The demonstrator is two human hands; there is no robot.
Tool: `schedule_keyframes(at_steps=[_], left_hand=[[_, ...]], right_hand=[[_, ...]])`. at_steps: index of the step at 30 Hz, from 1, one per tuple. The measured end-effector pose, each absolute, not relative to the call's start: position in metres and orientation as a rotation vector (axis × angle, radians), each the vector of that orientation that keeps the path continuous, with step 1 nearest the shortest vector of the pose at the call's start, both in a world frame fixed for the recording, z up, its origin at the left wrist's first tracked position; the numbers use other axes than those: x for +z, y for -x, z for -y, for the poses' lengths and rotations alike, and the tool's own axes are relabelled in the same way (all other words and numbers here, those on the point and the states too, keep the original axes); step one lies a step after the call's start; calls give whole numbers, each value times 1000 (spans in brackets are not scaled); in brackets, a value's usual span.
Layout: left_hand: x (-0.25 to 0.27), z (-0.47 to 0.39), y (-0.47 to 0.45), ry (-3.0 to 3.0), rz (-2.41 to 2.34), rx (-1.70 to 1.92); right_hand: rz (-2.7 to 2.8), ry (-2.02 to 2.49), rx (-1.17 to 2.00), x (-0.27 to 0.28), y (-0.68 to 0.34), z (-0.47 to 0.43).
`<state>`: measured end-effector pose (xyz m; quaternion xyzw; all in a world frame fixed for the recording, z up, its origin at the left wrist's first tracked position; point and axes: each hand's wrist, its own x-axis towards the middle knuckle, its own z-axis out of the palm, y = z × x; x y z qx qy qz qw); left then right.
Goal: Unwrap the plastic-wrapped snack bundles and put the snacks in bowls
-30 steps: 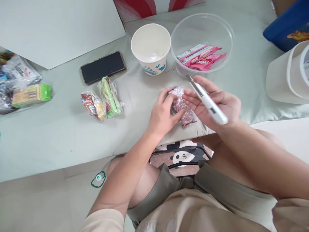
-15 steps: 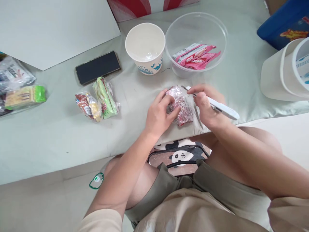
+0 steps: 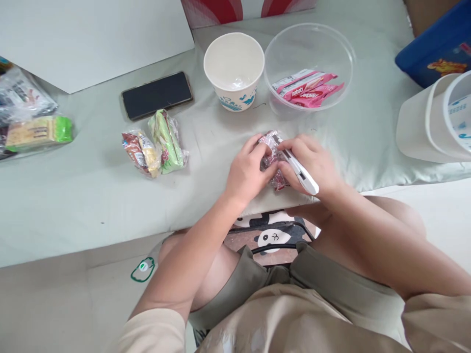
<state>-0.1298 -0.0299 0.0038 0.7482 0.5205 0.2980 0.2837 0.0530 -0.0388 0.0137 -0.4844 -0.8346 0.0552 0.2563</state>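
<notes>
Wrapped bundle (image 3: 274,156), just one, lies on the pale green cloth (image 3: 73,206) near its front edge, between the person's two hands; it is reddish under crinkled clear film. The left hand (image 3: 243,174) grips it from the left side, thumb and fingertips pressed onto the film. The right hand (image 3: 312,164) is closed on one white cutter (image 3: 302,172), held between thumb and fingers, its front end over the bundle's right side; whether the blade touches the film cannot be told.

Beyond the hands stand one paper cup (image 3: 237,101), with a bit of clear film inside, and, just to its right, one clear bowl (image 3: 309,46). At least two pink packets (image 3: 309,90) lie in the bowl, overlapping, so the full count is unclear.

Off to the left, two snack packs rest side by side: one brown and yellow pack (image 3: 142,153) and one green pack (image 3: 167,144). One phone (image 3: 158,95) lies flat behind them, dark screen up. At the far left, one yellow packet with a green end (image 3: 40,133) sits beside other bagged things, too jumbled to count.
</notes>
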Motion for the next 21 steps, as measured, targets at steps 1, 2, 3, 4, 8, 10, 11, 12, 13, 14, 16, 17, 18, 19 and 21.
schedule_keyframes(at_steps=[1,2,3,4,8,10,11,12,13,14,16,17,18,19,21], left_hand=[[4,30,130,-2004,-1392,791],[4,30,130,-2005,-1393,785],[5,30,130,-2005,-1395,780],[5,30,130,-2006,-1397,776],[5,31,129,-2015,-1428,779],[5,31,127,-2020,-1454,785],[5,31,127,-2022,-1464,787],[5,31,127,-2022,-1471,789],[5,31,126,-2021,-1474,789],[6,31,126,-2019,-1474,791],[6,31,127,-2015,-1475,795],[6,30,127,-2012,-1475,795],[6,30,127,-2009,-1475,793],[7,30,127,-2006,-1475,789],[7,29,127,-1999,-1477,777]], right_hand=[[2279,1288,129,13,-54,41],[2283,1276,110,13,-56,45],[2286,1272,93,12,-57,49],[2294,1271,75,12,-60,54],[2369,1185,7,10,-69,75],[2410,1124,-18,11,-74,84],[2432,1098,-31,11,-75,89],[2455,1074,-47,12,-76,92],[2475,1054,-63,13,-77,96],[2493,1038,-74,15,-78,99],[2519,1006,-74,18,-79,105],[2523,989,-58,19,-80,107],[2519,967,-27,20,-83,110],[2506,939,23,21,-87,111],[2428,876,151,21,-98,112]])
